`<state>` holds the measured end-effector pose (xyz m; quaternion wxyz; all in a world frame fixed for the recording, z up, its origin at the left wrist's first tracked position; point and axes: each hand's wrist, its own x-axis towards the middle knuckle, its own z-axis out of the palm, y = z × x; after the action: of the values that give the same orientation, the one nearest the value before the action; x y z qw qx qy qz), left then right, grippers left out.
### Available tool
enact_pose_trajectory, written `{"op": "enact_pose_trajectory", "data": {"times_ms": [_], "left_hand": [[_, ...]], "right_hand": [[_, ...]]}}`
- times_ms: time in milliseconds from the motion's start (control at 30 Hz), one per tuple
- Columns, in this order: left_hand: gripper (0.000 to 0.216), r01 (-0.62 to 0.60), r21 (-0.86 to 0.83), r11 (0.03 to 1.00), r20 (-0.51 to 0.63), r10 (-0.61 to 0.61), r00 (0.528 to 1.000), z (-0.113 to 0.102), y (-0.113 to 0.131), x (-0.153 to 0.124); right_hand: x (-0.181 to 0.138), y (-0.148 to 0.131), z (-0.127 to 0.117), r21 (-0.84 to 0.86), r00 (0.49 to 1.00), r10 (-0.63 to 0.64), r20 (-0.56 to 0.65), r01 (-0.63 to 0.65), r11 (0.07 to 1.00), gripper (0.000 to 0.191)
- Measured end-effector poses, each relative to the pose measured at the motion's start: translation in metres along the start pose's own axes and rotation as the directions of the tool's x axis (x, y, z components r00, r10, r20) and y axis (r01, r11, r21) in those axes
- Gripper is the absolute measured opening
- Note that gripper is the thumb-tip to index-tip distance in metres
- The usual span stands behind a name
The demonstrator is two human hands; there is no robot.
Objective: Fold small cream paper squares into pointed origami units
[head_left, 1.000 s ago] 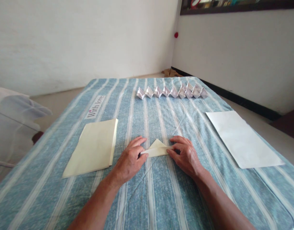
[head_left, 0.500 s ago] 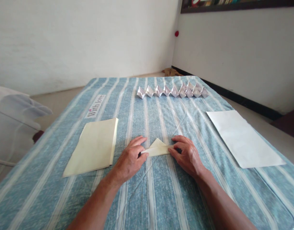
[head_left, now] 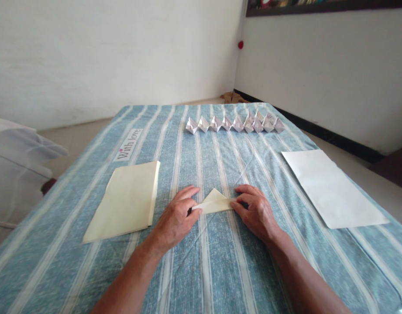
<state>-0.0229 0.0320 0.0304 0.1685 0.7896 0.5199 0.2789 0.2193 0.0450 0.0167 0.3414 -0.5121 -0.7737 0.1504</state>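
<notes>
Paper (head_left: pixel 214 202) between left hand (head_left: pixel 176 220), right hand (head_left: pixel 256 213)

Bedspread (head_left: pixel 220 261) is showing light blue with white lengthwise stripes. Folded paper (head_left: pixel 215 203) is reading pale cream. Paper stack (head_left: pixel 128 200) left of it is matching cream. Sheet (head_left: pixel 331 187) right of it is showing plain white. Folded shapes (head_left: pixel 233 124) beyond it are appearing white-lilac.

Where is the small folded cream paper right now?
Head view, centre of the striped cloth: the folded paper lies between the left hand and right hand, both pinching its ends.
</notes>
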Motion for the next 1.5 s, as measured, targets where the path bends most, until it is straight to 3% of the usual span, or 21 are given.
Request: {"op": "enact_pose_trajectory", "data": {"times_ms": [1500], "left_hand": [[0.016, -0.007, -0.029, 1.000, 0.026, 0.007, 1.000, -0.0053, -0.0044, -0.0012]], "right_hand": [[-0.0017, 0.0053, 0.0019, 0.001, 1.000, -0.017, 0.009, 0.017, 1.000, 0.014]]}}
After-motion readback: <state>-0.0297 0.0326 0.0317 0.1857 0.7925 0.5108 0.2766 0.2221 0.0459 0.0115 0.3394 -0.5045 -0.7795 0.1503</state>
